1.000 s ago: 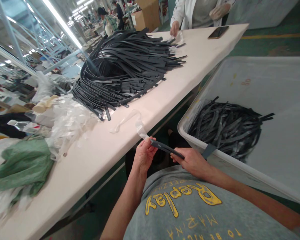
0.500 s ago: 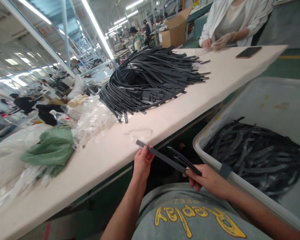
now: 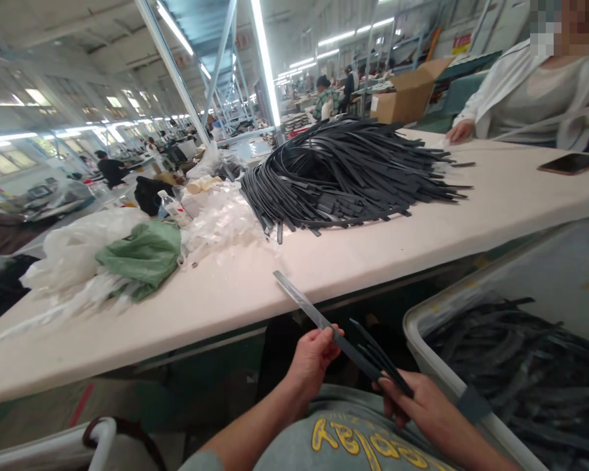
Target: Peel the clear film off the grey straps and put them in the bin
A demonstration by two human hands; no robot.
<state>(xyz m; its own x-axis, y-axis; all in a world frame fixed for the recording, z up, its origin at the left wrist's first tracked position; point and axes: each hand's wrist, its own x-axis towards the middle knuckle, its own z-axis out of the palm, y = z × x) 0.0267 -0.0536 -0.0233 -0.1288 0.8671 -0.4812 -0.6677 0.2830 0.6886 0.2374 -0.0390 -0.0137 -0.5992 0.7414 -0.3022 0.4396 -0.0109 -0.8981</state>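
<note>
My left hand (image 3: 315, 356) pinches a long dark grey strip (image 3: 299, 299) partway along its length. The strip's far end points up over the table edge and looks lighter and shinier there. Lower right, my right hand (image 3: 405, 399) is closed round the same strip's near part together with several other dark strips (image 3: 373, 347), whose ends fan out beside it. Beyond my hands, a large heap of black strips (image 3: 343, 176) lies bent over in a loop on the pale table (image 3: 255, 288).
To my right stands a white bin (image 3: 415, 320) filled with dark strips (image 3: 525, 373). Clear plastic scraps (image 3: 220, 219) and a green bag (image 3: 144, 255) lie left on the table. A phone (image 3: 572, 163) lies near a co-worker (image 3: 525, 91) in white. A cardboard box (image 3: 405, 98) stands behind.
My left hand has slid down the strip, closer to my right hand, leaving more of the far end free. The view has turned left. The co-worker's hands have moved apart.
</note>
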